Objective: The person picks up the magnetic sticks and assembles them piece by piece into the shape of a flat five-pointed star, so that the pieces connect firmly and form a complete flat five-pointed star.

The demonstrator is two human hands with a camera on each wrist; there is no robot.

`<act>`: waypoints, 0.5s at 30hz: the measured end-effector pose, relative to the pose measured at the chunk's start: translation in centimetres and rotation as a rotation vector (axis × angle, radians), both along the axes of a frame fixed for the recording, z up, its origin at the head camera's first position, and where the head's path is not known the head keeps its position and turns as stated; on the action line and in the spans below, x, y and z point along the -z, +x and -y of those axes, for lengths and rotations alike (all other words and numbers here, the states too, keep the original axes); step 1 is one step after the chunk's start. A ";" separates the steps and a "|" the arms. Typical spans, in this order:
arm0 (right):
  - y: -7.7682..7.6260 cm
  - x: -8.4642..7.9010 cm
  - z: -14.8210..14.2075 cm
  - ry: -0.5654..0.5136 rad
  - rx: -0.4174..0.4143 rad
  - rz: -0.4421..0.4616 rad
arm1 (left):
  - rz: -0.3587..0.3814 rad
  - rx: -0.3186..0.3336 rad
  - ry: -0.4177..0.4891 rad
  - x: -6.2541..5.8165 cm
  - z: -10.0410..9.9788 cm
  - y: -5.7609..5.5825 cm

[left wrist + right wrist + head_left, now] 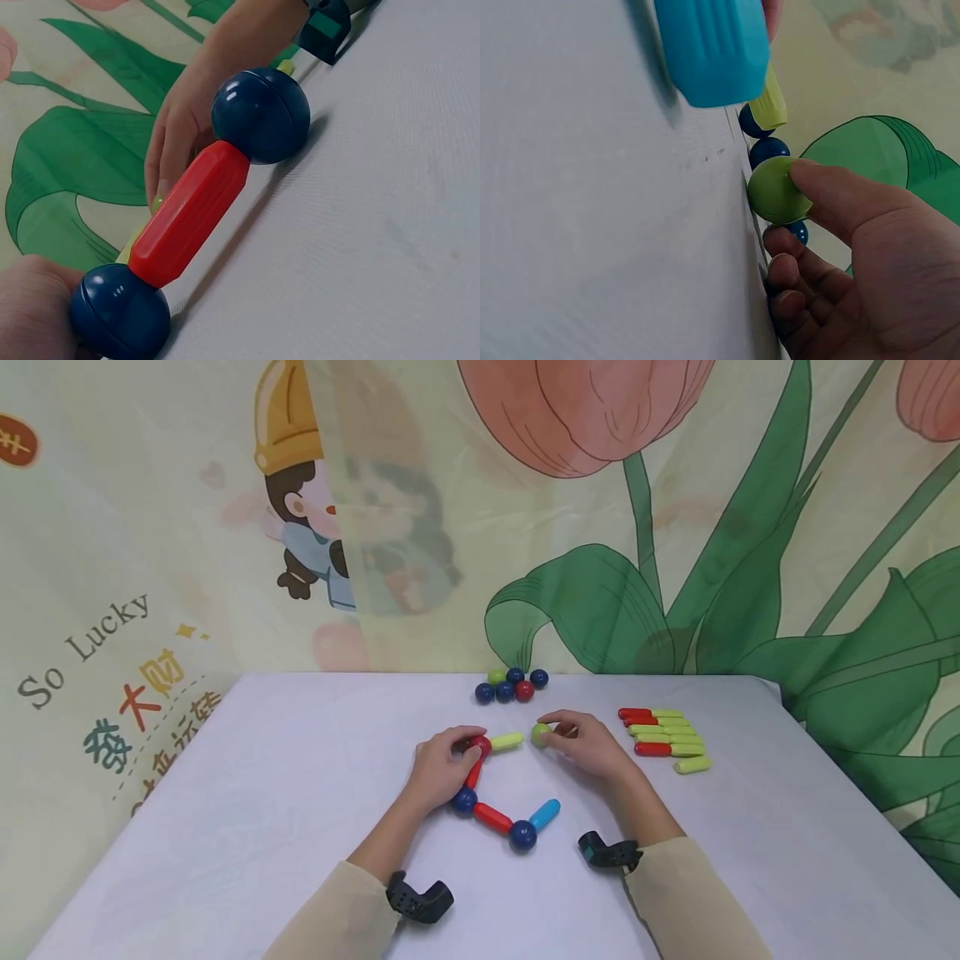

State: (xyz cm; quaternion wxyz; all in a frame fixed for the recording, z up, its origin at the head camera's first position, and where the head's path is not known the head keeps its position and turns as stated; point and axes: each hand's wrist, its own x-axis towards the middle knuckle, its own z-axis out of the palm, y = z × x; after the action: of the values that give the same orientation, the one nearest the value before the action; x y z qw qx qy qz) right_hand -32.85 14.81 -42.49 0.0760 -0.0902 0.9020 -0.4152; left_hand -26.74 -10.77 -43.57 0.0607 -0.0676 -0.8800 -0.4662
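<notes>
My left hand [441, 767] grips a red ball [481, 745] at the far corner of a chain of rods and balls. A yellow-green rod [507, 742] sticks out from that ball to the right. From it a red rod [474, 774] runs to a blue ball [464, 800], then another red rod [492, 817] leads to a second blue ball [522, 836]. A light blue rod [545, 815] points up and right from there, its far end free. My right hand [587, 742] pinches a green ball [778, 190] between thumb and fingers, a short gap from the yellow-green rod's free end.
Several balls in blue, red and green, among them a loose red ball [524, 691], cluster at the table's back edge. Right of my right hand lie red and yellow-green rods in rows, with a single yellow-green rod [692, 765] in front. A printed cloth [420, 527] hangs behind the white table [300, 827].
</notes>
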 end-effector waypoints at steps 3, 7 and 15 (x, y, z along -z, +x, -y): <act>0.2 -0.2 0.2 0.019 -0.032 -0.008 | -0.004 0.004 0.010 -0.1 0.0 0.1; 0.5 -0.4 0.5 0.011 -0.086 -0.009 | -0.002 0.005 0.019 -0.2 0.0 0.1; 0.7 -0.6 0.7 0.008 -0.122 -0.037 | 0.001 -0.014 0.025 -0.1 -0.1 0.0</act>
State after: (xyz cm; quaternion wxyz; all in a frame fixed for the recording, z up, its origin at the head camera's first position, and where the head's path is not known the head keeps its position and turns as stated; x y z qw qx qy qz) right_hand -32.10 14.08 -41.92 0.0848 -0.1526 0.8976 -0.4047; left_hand -26.73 -10.65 -43.50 0.0643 -0.0602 -0.8746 -0.4767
